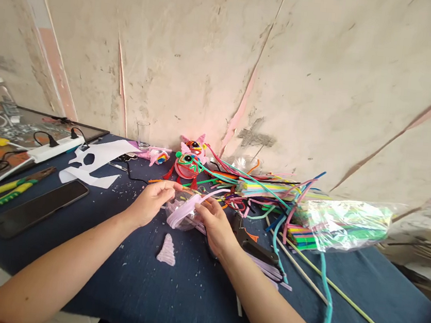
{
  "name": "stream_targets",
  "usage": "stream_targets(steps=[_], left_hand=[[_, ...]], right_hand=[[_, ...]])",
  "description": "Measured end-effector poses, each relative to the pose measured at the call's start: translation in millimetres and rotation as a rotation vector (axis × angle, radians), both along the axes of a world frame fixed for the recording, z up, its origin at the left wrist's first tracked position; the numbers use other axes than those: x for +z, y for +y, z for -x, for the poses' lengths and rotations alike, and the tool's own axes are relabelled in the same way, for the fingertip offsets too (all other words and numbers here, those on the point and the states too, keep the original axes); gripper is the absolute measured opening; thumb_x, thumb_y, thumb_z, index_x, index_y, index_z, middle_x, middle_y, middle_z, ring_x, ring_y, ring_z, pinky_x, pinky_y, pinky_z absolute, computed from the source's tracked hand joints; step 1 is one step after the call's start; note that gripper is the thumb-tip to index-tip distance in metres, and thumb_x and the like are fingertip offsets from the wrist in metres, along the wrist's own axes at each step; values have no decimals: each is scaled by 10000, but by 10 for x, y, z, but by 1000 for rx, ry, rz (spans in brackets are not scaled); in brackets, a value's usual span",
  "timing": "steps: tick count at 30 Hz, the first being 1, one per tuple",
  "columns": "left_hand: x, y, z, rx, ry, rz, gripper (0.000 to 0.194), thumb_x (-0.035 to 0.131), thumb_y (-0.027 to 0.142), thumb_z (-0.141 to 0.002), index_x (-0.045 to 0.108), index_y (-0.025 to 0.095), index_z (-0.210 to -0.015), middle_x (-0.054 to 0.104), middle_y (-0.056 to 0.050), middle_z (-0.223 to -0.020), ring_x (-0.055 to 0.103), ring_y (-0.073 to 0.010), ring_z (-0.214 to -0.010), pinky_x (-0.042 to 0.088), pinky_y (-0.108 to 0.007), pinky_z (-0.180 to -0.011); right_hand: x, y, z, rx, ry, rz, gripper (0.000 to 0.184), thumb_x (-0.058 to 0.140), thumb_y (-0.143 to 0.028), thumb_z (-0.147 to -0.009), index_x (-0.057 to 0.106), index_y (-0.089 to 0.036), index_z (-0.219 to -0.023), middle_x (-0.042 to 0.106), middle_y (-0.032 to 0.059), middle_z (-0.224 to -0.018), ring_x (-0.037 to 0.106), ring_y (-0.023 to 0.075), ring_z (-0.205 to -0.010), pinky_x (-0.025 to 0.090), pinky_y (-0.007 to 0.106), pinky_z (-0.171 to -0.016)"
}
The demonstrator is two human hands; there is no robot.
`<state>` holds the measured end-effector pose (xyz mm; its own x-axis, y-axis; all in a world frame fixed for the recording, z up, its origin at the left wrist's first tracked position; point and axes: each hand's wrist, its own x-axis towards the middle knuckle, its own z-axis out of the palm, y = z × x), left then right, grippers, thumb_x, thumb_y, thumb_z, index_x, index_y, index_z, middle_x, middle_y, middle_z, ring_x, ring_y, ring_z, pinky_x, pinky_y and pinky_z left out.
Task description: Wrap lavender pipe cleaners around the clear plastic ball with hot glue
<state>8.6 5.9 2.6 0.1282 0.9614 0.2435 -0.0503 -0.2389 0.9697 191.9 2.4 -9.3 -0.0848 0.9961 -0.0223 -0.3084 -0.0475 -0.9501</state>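
Observation:
A clear plastic ball [189, 223] with lilac pipe cleaners [183, 211] laid across it in a band is between my two hands, just above the cloth. My left hand [154, 201] is closed at the ball's upper left edge, thumb against forefinger. On the other side my right hand [216, 225] grips the lilac band and the ball's right side, with one pipe cleaner end sticking up past the fingers. A lilac ridged triangular piece [167, 250] lies on the cloth below. Under my right wrist, a black glue gun [256, 246] and more lilac pipe cleaners are partly hidden.
Dark blue cloth [124, 280] covers the table. Decorated figures [188, 166] stand by the wall. Bundled pipe cleaners in clear plastic [348, 226] lie right. Left are a phone [42, 208], pliers [5, 194], cut white paper [99, 161] and a power strip [55, 147].

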Motion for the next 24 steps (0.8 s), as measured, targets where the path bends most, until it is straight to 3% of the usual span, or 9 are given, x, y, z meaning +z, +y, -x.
stream_targets(steps=[2, 5, 8, 12, 17, 24], left_hand=[[18, -19, -7, -20, -17, -15, 259, 686, 390, -766, 623, 182, -908, 610, -85, -1205, 544, -260, -1181, 401, -422, -1013], [38, -50, -31, -56, -5, 27, 512, 789, 330, -652, 561, 231, -1100, 534, -97, -1322, 420, -303, -1332, 355, -461, -1068], [41, -76, -62, -119, 120, 16, 674, 813, 254, -591, 518, 239, -1197, 534, -104, -1331, 432, -319, -1322, 326, -481, -1095], [51, -99, -76, -141, 266, -42, 604, 756, 194, -633, 530, 228, -1192, 567, -92, -1291, 503, -304, -1250, 354, -474, -1081], [62, -89, -39, -169, 244, -15, 572, 744, 225, -664, 538, 245, -1197, 549, -79, -1315, 468, -294, -1287, 326, -472, -1098], [72, -68, -14, -179, 233, 37, 551, 768, 223, -634, 571, 257, -1148, 557, -62, -1293, 470, -296, -1270, 310, -473, -1095]], right_hand=[[-21, -14, 18, 1, -25, -44, 436, 764, -341, -623, 568, -216, -991, 686, 45, -974, 656, 210, -901, 509, 347, -800], [-50, -25, 43, 4, -79, -111, 468, 765, -346, -627, 557, -223, -1028, 667, 72, -1089, 633, 229, -1013, 489, 379, -887], [-70, -31, 69, 7, -145, -189, 486, 763, -337, -619, 548, -226, -1040, 663, 78, -1112, 620, 231, -1038, 471, 388, -921], [-88, -47, 88, -28, -228, -218, 506, 767, -329, -594, 549, -218, -1037, 659, 83, -1105, 612, 242, -1028, 470, 396, -904], [-63, -84, 74, -18, -258, -225, 476, 782, -342, -593, 569, -224, -1002, 680, 63, -1055, 615, 246, -1016, 482, 389, -871], [48, -123, 38, 76, -95, -175, 336, 679, -412, -724, 591, -227, -990, 669, 52, -1056, 603, 217, -1021, 466, 368, -913]])
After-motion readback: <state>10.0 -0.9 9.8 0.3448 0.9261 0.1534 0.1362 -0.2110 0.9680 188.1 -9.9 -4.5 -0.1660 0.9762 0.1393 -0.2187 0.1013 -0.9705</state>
